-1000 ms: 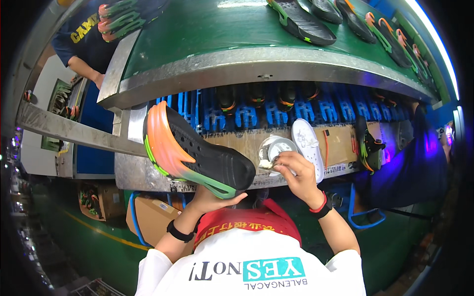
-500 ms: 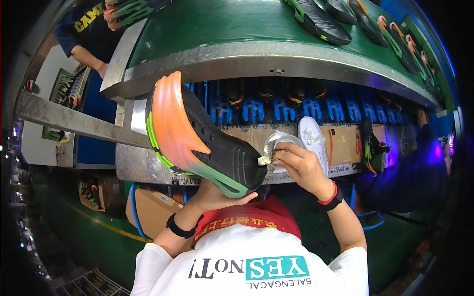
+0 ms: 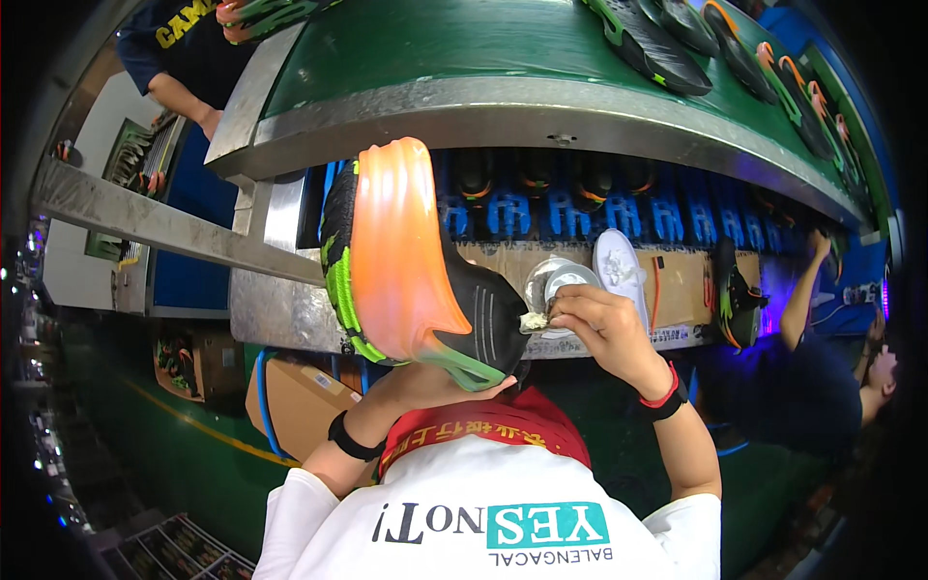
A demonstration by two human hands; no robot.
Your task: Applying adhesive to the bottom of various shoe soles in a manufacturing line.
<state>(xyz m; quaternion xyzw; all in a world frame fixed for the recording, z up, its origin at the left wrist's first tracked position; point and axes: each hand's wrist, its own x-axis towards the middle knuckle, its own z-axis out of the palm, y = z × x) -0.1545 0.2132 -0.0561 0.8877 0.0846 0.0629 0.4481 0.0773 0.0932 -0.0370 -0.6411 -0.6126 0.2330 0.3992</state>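
My left hand (image 3: 440,384) holds a black shoe (image 3: 406,251) from below, its palm under the end nearest me. Orange fading to green covers the shoe's side, and bright green marks the sole edge. My right hand (image 3: 609,329) pinches a small crumpled off-white wad (image 3: 534,322) against the black end of the shoe. Just beyond those fingers, a round silvery-white container (image 3: 565,278) stands on the ledge. A white shoe (image 3: 620,271) with whitish bits on it lies to its right. The shoe hides part of my left fingers.
A green conveyor (image 3: 435,58) with a metal edge carries several shoes ahead. Below it, blue holders (image 3: 507,215) form a row. A metal bar (image 3: 164,227) crosses on the left. One person's arm (image 3: 184,100) shows far left; another person (image 3: 802,377) is at right. A cardboard box (image 3: 300,406) stands below.
The shoe has turned, showing more of its orange side and less of its inside. My right hand and the wad stay at its end. At right, the other person's raised arm has come into view.
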